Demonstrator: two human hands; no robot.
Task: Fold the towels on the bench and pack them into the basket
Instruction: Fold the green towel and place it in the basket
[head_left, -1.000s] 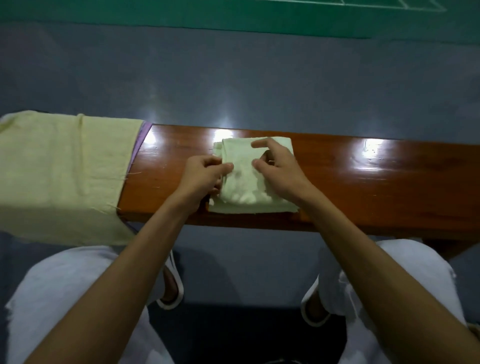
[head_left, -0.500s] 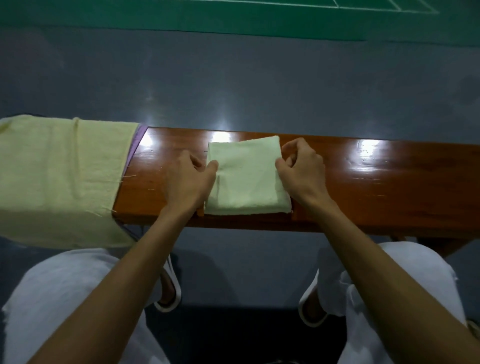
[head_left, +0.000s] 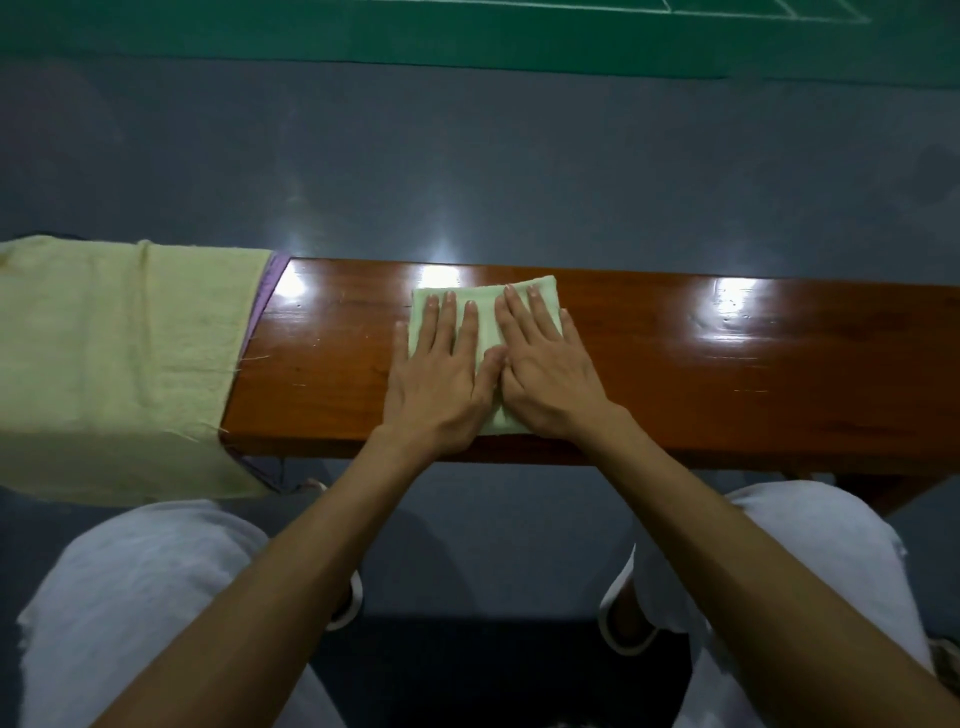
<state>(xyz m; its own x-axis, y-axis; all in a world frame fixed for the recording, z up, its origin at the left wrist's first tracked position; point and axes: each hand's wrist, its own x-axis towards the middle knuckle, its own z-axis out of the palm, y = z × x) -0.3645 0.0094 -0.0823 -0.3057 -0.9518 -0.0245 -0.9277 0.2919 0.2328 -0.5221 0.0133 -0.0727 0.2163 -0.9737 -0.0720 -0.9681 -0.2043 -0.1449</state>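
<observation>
A small pale green folded towel (head_left: 486, 304) lies on the glossy brown wooden bench (head_left: 727, 374), near its middle. My left hand (head_left: 441, 374) lies flat on the towel's left half, fingers straight. My right hand (head_left: 545, 364) lies flat on the right half, fingers straight, thumb touching the left thumb. Both palms press down and cover most of the towel. A large pale yellow towel (head_left: 114, 364) is spread unfolded over the bench's left end and hangs over the near edge. No basket is in view.
A purple cloth edge (head_left: 267, 291) peeks out under the yellow towel. The floor beyond the bench is dark grey, with a green court strip (head_left: 467, 36) at the top. My knees in white trousers (head_left: 135, 597) and white shoes sit below the bench's near edge.
Both hands moved from the towel's side edges onto its top and flattened out, fingers straightened. The towel stays in place on the bench.
</observation>
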